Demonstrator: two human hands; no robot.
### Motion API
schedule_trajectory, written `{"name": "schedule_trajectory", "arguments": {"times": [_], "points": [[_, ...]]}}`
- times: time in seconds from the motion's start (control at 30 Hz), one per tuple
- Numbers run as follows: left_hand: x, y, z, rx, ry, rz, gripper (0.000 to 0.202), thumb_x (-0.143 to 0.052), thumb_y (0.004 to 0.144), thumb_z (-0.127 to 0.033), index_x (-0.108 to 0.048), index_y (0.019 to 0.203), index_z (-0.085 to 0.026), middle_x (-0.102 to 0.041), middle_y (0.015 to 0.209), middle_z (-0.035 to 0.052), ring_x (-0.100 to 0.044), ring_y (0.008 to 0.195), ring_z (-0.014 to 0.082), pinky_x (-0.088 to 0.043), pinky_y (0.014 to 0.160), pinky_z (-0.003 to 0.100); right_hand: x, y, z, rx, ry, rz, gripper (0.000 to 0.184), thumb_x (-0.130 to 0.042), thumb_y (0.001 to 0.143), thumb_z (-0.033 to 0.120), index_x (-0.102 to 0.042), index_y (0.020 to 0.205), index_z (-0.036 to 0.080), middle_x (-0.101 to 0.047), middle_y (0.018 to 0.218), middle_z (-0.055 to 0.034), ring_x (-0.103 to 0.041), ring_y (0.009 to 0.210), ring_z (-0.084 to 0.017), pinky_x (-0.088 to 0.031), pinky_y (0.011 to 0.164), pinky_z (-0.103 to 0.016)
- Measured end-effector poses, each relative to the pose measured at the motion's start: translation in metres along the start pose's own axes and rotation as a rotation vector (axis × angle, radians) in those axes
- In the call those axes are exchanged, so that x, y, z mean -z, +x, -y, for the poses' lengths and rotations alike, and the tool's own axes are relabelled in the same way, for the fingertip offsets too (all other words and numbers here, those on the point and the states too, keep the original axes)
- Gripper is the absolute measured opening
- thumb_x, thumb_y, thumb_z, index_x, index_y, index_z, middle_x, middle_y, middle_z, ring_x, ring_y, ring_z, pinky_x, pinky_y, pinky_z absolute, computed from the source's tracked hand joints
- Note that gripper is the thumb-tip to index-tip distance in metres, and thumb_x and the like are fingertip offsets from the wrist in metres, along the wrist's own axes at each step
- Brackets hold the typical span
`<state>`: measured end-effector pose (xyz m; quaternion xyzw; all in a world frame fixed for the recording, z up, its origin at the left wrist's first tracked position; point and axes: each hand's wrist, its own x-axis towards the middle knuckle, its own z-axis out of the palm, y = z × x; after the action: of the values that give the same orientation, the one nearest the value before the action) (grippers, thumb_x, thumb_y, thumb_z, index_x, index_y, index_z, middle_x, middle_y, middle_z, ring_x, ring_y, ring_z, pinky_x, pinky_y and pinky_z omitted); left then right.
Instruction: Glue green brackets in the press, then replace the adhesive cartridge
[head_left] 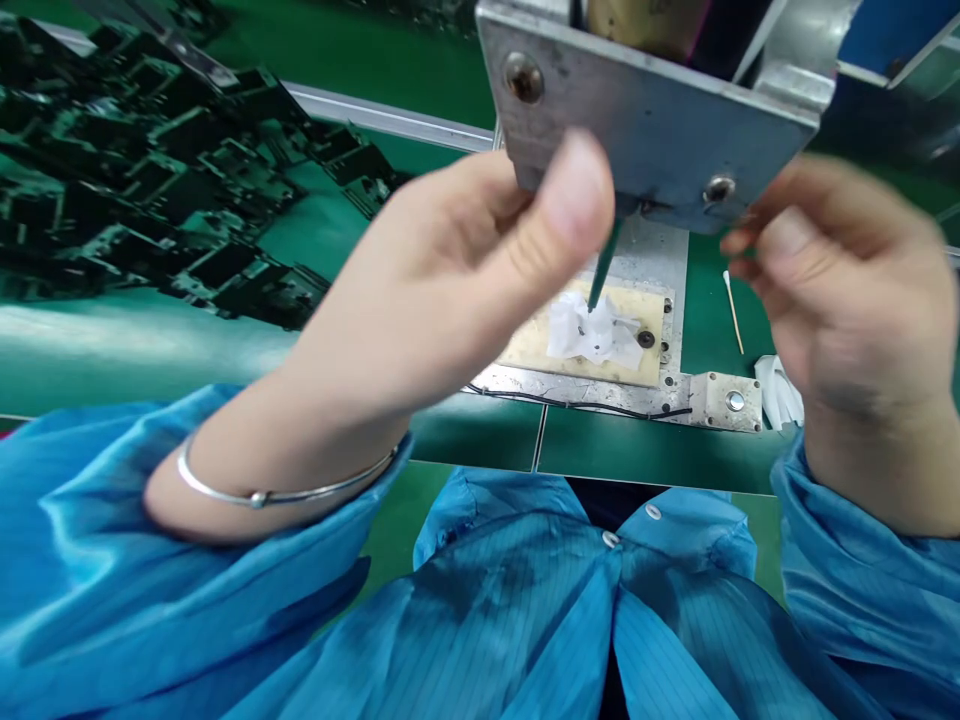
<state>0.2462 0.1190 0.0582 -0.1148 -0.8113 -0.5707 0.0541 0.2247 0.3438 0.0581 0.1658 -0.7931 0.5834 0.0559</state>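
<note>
A grey metal plate point(645, 110) with two screws forms the front of a machine head. My left hand point(480, 260) reaches around its lower left side, thumb in front of the plate and the other fingers curled behind it; what they hold is hidden. At the plate's lower right corner my right hand point(847, 270) is closed in a pinch, slightly blurred, and anything in it is too small to name. Below the head a dark green tapered rod point(604, 268) points down at a white crumpled cloth point(596, 335) with dark spots, which lies on a cream block point(525, 345).
Many black parts point(187, 180) lie on the green table at the left. A cotton swab point(733, 312) and a crumpled white tissue point(780, 392) are at the right. A small metal box with a round button point(735, 401) and a black cable point(570, 402) edge the fixture's front.
</note>
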Motion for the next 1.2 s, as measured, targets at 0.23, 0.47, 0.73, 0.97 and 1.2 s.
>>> {"name": "schedule_trajectory", "arguments": {"times": [0.23, 0.47, 0.73, 0.97, 1.2], "points": [[-0.006, 0.0, 0.089, 0.15, 0.579, 0.141, 0.042, -0.067, 0.073, -0.027, -0.071, 0.112, -0.012, -0.057, 0.111, 0.0182, -0.052, 0.117, 0.0413, -0.039, 0.106, 0.064, -0.032, -0.015, -0.077, -0.222, -0.618, 0.243, 0.046, -0.062, 0.073, 0.005, -0.07, 0.116, 0.018, -0.067, 0.103, -0.008, -0.064, 0.087, -0.024, -0.054, 0.087, -0.041], [-0.014, 0.001, 0.095, 0.171, 0.371, 0.113, 0.014, -0.063, 0.076, -0.031, -0.064, 0.082, -0.017, -0.061, 0.095, 0.0103, -0.058, 0.098, 0.0291, -0.047, 0.096, 0.048, -0.054, -0.008, -0.078, -0.219, -0.571, 0.155, 0.009, -0.064, 0.077, 0.013, -0.065, 0.074, 0.021, -0.064, 0.088, -0.0054, -0.063, 0.086, -0.025, -0.053, 0.082, -0.042], [-0.028, -0.022, 0.083, 0.435, -0.466, -0.079, 0.029, -0.081, 0.07, -0.028, -0.055, 0.078, -0.019, -0.062, 0.076, 0.0004, -0.059, 0.064, 0.0128, -0.05, 0.059, 0.024, -0.064, -0.029, -0.067, -0.294, -0.143, -0.06, 0.012, -0.065, 0.072, 0.033, -0.062, 0.074, 0.021, -0.069, 0.094, -0.0059, -0.066, 0.079, -0.02, -0.054, 0.065, -0.032], [-0.038, -0.035, 0.069, 0.378, -0.677, -0.213, 0.018, -0.079, 0.072, -0.019, -0.067, 0.085, -0.022, -0.07, 0.107, 0.0048, -0.066, 0.084, 0.0157, -0.055, 0.077, 0.028, -0.082, -0.039, -0.052, -0.324, 0.297, -0.192, 0.02, -0.072, 0.074, 0.031, -0.055, 0.075, 0.022, -0.07, 0.107, -0.0067, -0.068, 0.084, -0.018, -0.057, 0.063, -0.028], [-0.046, -0.038, 0.076, 0.376, -0.693, -0.224, 0.016, -0.081, 0.077, -0.03, -0.072, 0.089, -0.024, -0.073, 0.094, 0.0028, -0.067, 0.084, 0.0163, -0.055, 0.075, 0.027, -0.096, -0.047, -0.052, -0.267, 0.476, -0.147, 0.014, -0.075, 0.08, 0.025, -0.07, 0.093, 0.025, -0.069, 0.118, -0.0048, -0.069, 0.1, -0.019, -0.061, 0.079, -0.029]]}}
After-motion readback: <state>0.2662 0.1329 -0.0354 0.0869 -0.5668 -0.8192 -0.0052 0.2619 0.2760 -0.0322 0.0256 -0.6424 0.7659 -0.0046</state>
